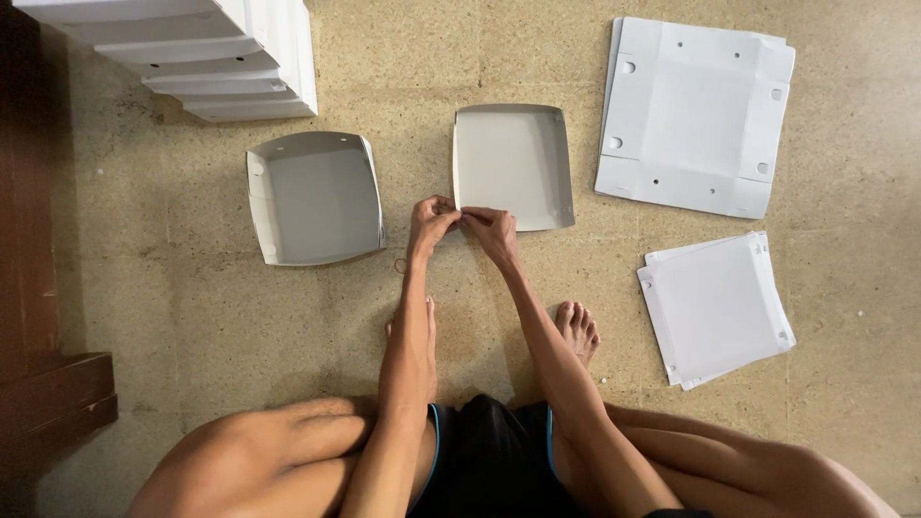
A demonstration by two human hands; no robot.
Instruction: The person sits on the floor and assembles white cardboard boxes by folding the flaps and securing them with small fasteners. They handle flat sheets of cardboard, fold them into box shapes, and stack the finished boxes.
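Note:
I sit on a speckled floor with both arms stretched forward. My left hand (431,217) and my right hand (489,226) meet at the near left corner of a folded white cardboard tray (513,158), fingers pinching that corner. A second folded white tray (315,197) lies to the left, apart from my hands. A small red rubber band (400,266) rests on the floor just below my left wrist.
Flat unfolded white cardboard sheets lie at the upper right (693,115) and a smaller stack at the right (718,307). A pile of stacked white boxes (206,53) stands at the top left. Dark wooden furniture (38,288) borders the left. My bare feet (578,329) rest ahead of me.

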